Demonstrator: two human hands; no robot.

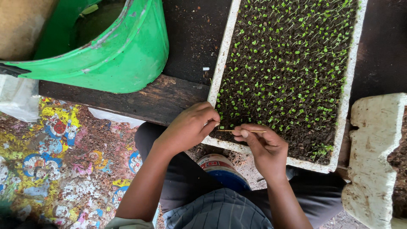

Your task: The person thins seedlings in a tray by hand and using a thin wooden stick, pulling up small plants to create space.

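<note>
A thin stick [248, 131] pinched in the right hand [265, 148] hovers over a white foam seedling tray [220, 72] on the table; left hand [188, 127], fingertips together, steadies nearby. Gentle, shallow probing seems wise.

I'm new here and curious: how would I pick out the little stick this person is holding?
Find the white foam tray of dark soil and tiny green seedlings. At its near edge, the right hand pinches a thin pale stick lying level, tip toward the left hand. It is the only straight, straw-coloured thing there.
</note>
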